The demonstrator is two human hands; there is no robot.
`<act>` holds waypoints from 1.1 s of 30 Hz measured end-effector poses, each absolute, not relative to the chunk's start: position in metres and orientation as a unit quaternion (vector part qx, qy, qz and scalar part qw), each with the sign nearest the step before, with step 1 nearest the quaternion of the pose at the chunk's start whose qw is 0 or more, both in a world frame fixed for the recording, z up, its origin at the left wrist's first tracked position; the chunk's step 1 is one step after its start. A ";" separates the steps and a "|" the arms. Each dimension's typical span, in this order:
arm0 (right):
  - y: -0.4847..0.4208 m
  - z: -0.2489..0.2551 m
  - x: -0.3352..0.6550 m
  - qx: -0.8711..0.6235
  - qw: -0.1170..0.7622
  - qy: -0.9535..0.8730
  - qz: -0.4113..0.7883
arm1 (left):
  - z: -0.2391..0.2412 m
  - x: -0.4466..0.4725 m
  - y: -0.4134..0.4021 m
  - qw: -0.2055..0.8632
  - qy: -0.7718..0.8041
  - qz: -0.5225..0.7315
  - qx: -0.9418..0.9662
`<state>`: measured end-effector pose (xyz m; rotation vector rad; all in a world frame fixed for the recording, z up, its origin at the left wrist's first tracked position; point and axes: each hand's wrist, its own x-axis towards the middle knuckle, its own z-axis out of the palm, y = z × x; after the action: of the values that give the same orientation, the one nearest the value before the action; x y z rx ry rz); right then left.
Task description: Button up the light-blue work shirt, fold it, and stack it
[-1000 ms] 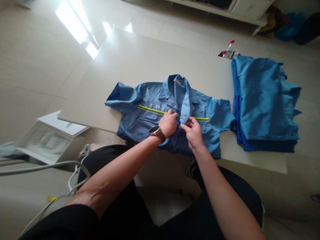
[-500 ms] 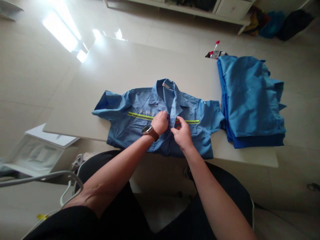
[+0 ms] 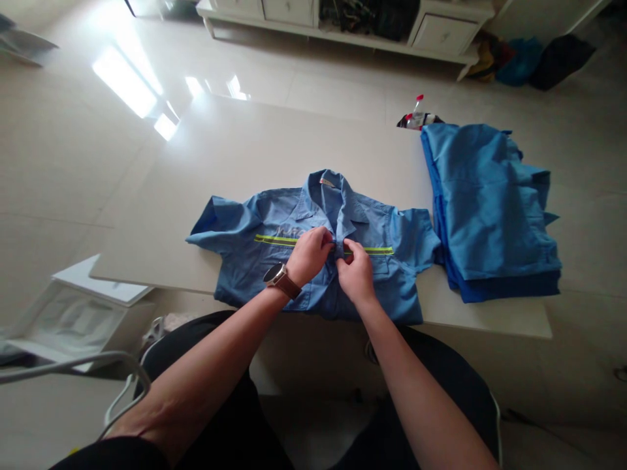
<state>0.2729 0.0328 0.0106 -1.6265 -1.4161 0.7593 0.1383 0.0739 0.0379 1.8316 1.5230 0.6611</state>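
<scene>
Blue shirt [image 3: 321, 287] lies front-up on white tabletop [image 3: 274, 143], directly before me, lower part at/over near edge. Both my hands at centre front, approx. level w/ the yellow-green stripe [image 3: 279, 241]. L hand [image 3: 309, 254]: fingertips pinching one front edge. R hand [image 3: 356, 274]: thumb + fingers gripping the other, just beside L. Button itself hidden by fingers.

Status (my judgement): shirt spread out, front edges brought tog. at stripe; fastening there prob. midway, not confirmed. Collar [image 3: 309, 202] open above; below hands, can't tell if fastened. Sleeves out to sides, unfolded. Folded blue pile [image 3: 494, 215] beside R-side sleeve.
</scene>
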 end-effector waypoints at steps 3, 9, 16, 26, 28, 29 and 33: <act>0.032 0.013 0.270 -0.640 0.403 -0.581 0.300 | 0.038 0.135 0.072 0.320 0.578 0.261 0.704; 0.033 0.017 0.268 -0.628 0.413 -0.576 0.321 | 0.038 0.132 0.065 0.287 0.585 0.241 0.719; 0.032 0.020 0.267 -0.605 0.421 -0.597 0.316 | 0.035 0.133 0.063 0.302 0.596 0.227 0.709; 0.033 0.023 0.273 -0.616 0.416 -0.605 0.285 | 0.042 0.138 0.061 0.376 0.582 0.299 0.656; 0.032 0.024 0.274 -0.615 0.409 -0.611 0.283 | 0.042 0.140 0.060 0.412 0.585 0.315 0.623; 0.032 0.024 0.273 -0.614 0.406 -0.615 0.282 | 0.041 0.140 0.060 0.431 0.585 0.325 0.605; 0.032 0.027 0.272 -0.611 0.410 -0.617 0.280 | 0.032 0.142 0.062 0.490 0.571 0.376 0.540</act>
<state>0.2720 0.0322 0.0269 -1.5390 -1.5533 0.7058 0.1419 0.0616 0.0315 1.3125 1.3874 0.9121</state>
